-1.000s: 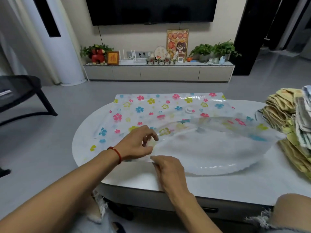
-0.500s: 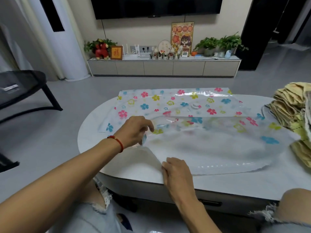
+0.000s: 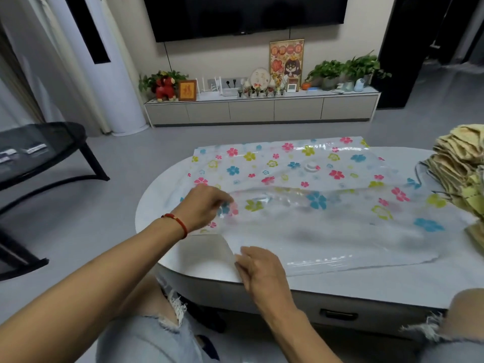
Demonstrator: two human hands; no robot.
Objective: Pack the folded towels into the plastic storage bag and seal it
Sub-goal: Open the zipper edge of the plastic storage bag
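Observation:
A clear plastic storage bag (image 3: 314, 184) printed with coloured flowers lies flat across the white oval table (image 3: 392, 284), with a round white valve (image 3: 311, 166) near its middle. My left hand (image 3: 207, 205) pinches the upper layer of the bag's near-left opening and holds it lifted. Closer to me, my right hand (image 3: 259, 268) holds the lower layer's edge down near the table's front. The stack of folded yellow and beige towels (image 3: 463, 171) stands at the table's right end, apart from both hands.
A black side table (image 3: 44, 153) stands on the floor to the left. A low TV cabinet (image 3: 262, 108) with plants and ornaments runs along the far wall. My knees in torn jeans are under the table's front edge.
My left hand has pulled the bag's upper layer up and away from my right hand, and the opening at the near-left corner has widened. My view has shifted left and down.

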